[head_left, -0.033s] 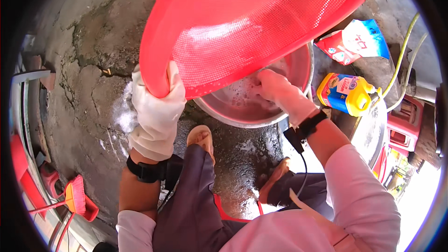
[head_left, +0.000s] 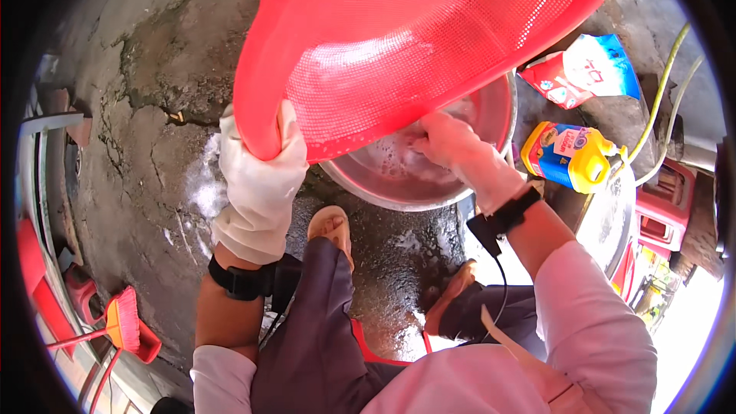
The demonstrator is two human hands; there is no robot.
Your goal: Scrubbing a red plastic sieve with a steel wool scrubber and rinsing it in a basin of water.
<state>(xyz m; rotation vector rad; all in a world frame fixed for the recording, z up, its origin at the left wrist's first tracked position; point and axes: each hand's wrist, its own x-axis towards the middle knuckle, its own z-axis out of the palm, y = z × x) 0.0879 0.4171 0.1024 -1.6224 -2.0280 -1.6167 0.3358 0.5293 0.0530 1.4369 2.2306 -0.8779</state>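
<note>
Basket of red mesh, tilted at twelve o'clock, its rim grasped by the gloved left hand; sudsy basin partly beneath, gloved right hand within, its hold indeterminable; yellow bottle at three o'clock, detergent packet at two.

We see loose, pale cream gloves with wrinkled cuffs over the left hand and the right hand. Above the left cuff, we make out a black wristband with a dark boxy unit; a similar black band circles the right wrist, a thin black cable trailing from it. At the lower right we notice a pale pinkish-white top, its sleeves ending near the elbows, crossed by a tan strip. Below, we find dark purplish-grey trousers and a beige sandal.
</note>
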